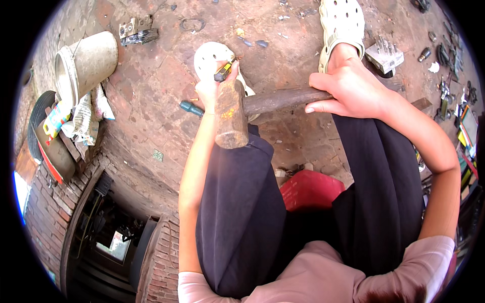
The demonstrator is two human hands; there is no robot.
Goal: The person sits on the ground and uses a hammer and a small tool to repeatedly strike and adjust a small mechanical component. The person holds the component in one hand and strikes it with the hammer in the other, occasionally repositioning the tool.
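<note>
My right hand [348,93] is wrapped round the dark wooden handle of a heavy hammer [231,116]. The hammer lies across in front of my knees, its worn, rusty head over my left knee. Behind that head, my left hand [208,91] is closed on a black-and-yellow tool handle [225,69]; the rest of that tool is hidden. A teal screwdriver handle [191,108] lies on the floor just beside my left wrist. My left cream clog [209,58] is beyond that hand, and my right clog [343,22] stands farther right.
At the left, a dirty white bucket [96,55] lies tipped beside plastic bags [86,121]. Metal parts [139,30] lie far left, and a finned metal block [385,54] sits by my right foot. More scattered parts line the right edge. Something red [310,189] is between my legs.
</note>
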